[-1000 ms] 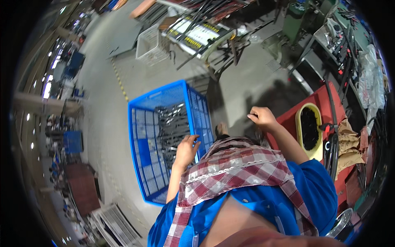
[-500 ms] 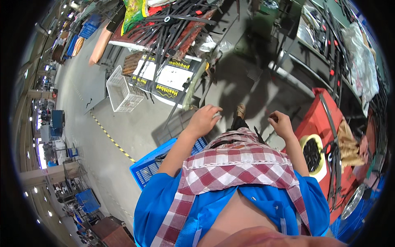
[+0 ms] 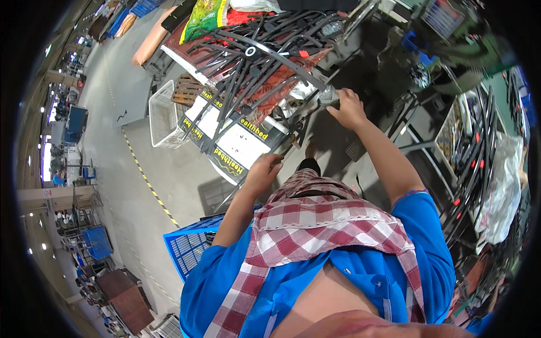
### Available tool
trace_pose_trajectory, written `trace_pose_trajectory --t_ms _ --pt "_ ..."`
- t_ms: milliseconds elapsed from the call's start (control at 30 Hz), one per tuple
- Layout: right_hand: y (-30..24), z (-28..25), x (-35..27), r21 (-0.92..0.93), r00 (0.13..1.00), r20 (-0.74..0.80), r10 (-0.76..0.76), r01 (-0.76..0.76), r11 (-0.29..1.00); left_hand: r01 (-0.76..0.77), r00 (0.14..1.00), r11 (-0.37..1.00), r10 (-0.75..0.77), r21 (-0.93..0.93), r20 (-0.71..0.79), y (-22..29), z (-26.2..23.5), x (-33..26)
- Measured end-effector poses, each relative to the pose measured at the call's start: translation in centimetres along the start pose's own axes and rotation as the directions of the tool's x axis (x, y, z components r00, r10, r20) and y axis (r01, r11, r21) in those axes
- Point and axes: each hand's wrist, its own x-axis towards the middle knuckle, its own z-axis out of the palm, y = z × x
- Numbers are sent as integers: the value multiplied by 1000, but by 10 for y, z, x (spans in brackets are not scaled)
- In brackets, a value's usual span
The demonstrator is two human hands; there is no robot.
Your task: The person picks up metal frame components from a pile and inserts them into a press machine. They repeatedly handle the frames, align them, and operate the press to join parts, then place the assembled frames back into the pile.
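Note:
My right hand (image 3: 350,110) reaches forward over the near right corner of a table piled with long black strips (image 3: 242,84). Its thumb and fingers are apart, and I see nothing in them. Close to its fingertips are crumpled clear plastic (image 3: 327,94) and the end of one long black strip (image 3: 290,63). Whether they touch is hard to tell. My left hand (image 3: 260,173) hangs lower, by the corner of a white, black and yellow printed sheet (image 3: 239,147). Its fingers are loosely bent with a gap at the thumb, and nothing shows in it.
A white plastic basket (image 3: 163,121) stands on the floor left of the table. Beside my left forearm sits a blue crate (image 3: 189,248). More black strips with red bits (image 3: 476,152) and a plastic bag (image 3: 501,191) lie at right. A green and yellow bag (image 3: 205,19) rests on the table.
My view has turned and moved toward the piled table. My right hand has stretched forward to the table's corner. The red surface with the yellow tub at right has left the view.

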Motion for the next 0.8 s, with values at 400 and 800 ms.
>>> trace_pose_trajectory --t_ms 400,800 --pt "4 99 191 25 801 592 86 -125 992 114 883 917 -270 -382 -383 -66 -72 255" --pt "-10 -33 169 309 790 612 -38 -195 931 -167 839 47 -518 -985 -167 -100 -114 422"
